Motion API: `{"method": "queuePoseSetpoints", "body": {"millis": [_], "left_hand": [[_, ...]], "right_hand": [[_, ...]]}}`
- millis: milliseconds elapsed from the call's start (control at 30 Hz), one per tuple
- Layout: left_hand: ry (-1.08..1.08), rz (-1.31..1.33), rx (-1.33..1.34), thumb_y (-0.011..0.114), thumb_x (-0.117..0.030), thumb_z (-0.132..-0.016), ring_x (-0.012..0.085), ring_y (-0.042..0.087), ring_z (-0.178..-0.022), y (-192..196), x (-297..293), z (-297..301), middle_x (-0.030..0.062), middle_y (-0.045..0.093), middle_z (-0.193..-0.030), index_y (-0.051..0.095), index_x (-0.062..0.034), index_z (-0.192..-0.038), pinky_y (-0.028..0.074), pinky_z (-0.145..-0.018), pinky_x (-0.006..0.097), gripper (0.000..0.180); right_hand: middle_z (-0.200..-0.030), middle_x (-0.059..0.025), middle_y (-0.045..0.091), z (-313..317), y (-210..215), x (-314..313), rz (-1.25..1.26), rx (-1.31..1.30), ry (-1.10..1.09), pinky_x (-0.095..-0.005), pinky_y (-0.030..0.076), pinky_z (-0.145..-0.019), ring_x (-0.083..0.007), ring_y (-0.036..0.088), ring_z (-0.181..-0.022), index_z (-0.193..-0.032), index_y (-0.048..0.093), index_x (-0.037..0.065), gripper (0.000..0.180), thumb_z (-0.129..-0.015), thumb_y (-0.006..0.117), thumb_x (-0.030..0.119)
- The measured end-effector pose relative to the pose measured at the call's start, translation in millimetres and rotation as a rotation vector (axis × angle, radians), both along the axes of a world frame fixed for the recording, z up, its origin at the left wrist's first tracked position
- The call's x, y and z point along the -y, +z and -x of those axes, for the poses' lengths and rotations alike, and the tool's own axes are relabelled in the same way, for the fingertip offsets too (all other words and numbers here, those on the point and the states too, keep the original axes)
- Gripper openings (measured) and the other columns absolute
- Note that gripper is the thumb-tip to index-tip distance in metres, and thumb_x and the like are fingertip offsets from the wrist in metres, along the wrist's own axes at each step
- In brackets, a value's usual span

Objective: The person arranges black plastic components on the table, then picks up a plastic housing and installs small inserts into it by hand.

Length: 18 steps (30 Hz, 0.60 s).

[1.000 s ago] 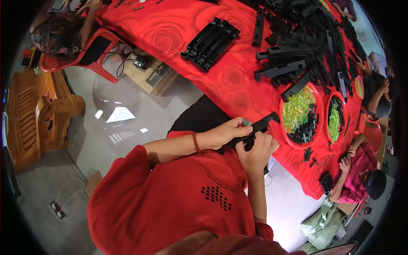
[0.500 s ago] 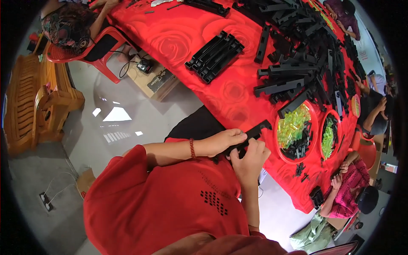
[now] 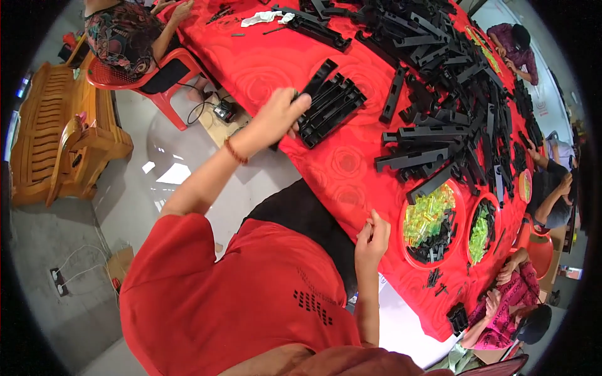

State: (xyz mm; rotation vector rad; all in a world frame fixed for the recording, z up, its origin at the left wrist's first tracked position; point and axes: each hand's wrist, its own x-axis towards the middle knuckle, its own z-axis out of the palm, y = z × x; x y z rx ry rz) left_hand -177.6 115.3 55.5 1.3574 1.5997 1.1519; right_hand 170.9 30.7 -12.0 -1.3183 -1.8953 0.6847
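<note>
Tilting the black strip (image 3: 321, 76) my left hand (image 3: 281, 118) grips could jostle the row (image 3: 335, 108) beside it; my half-curled right hand (image 3: 373, 239) looks empty.

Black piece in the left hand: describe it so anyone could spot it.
Find the red rose-print tablecloth, then the big heap of black pieces on it. Left of that, near the table edge, lies a neat row of black pieces. The black piece is at that row's left end; unlike its neighbours, it is gripped by the left hand.
</note>
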Motion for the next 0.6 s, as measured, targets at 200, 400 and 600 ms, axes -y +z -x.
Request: {"method": "queuePoseSetpoints", "body": {"millis": [200, 400, 600], "left_hand": [[0.124, 0.026, -0.471, 0.053, -0.038, -0.101, 0.0334, 0.067, -0.074, -37, -76, 42, 0.0244, 0.063, -0.083, 0.053, 0.0070, -0.100, 0.053, -0.064, 0.043, 0.045], [0.055, 0.051, -0.600, 0.056, -0.041, -0.098, 0.0439, 0.062, -0.100, -57, -100, 42, 0.0284, 0.065, -0.103, 0.055, 0.0020, -0.115, 0.048, -0.085, 0.049, 0.046], [0.053, -0.037, -0.730, 0.056, -0.035, -0.098, 0.0396, 0.061, -0.102, -66, -102, 42, 0.0243, 0.065, -0.100, 0.063, -0.0015, -0.109, 0.048, -0.089, 0.047, 0.036]], "right_hand": [[-0.094, -0.0111, 0.057, -1, -8, -5, 0.116, -0.222, -0.053, -0.0273, 0.048, -0.059, -0.0158, 0.057, -0.071, -0.117, 0.062, -0.001, 0.033, -0.088, 0.054, -0.014], [-0.093, -0.0085, 0.055, -1, -7, -4, 0.102, -0.273, -0.074, -0.0238, 0.044, -0.052, -0.0103, 0.054, -0.066, -0.113, 0.064, -0.001, 0.031, -0.088, 0.053, -0.015], [-0.096, -0.0061, 0.054, -8, -16, -5, 0.043, -0.201, -0.042, -0.0206, 0.048, -0.053, -0.0067, 0.052, -0.066, -0.113, 0.065, -0.002, 0.027, -0.090, 0.055, -0.013]]}}
